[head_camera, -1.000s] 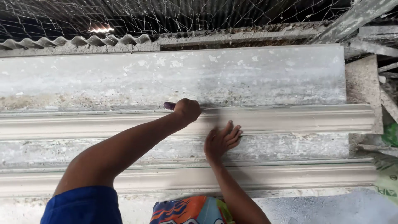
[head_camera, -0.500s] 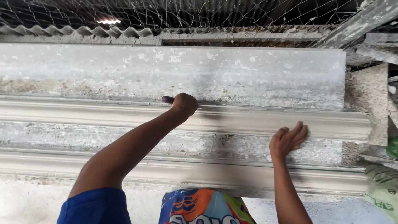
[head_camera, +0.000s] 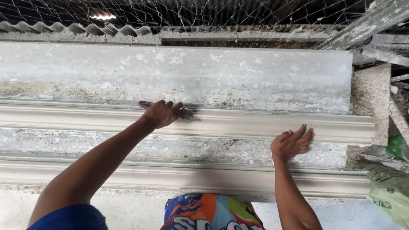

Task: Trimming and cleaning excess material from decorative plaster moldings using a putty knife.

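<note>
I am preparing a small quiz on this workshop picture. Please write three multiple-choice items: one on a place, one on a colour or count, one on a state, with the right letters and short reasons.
1. Where does the right hand rest?
A. on the lower edge of the upper long grey moulded strip
B. on the wire netting
C. on the green sack

2. What colour is the handle end of the small tool in the left hand?
A. yellow
B. purple
C. white

3. How is the left hand?
A. flat and open
B. hanging free in the air
C. closed around the tool, pressed to the strip

Answers:
1 A, the spread fingers lie on that strip's lower edge, far from netting and sack.
2 B, a purple end sticks out beside the fist.
3 C, the fingers curl round the tool on the strip's upper edge.
</note>
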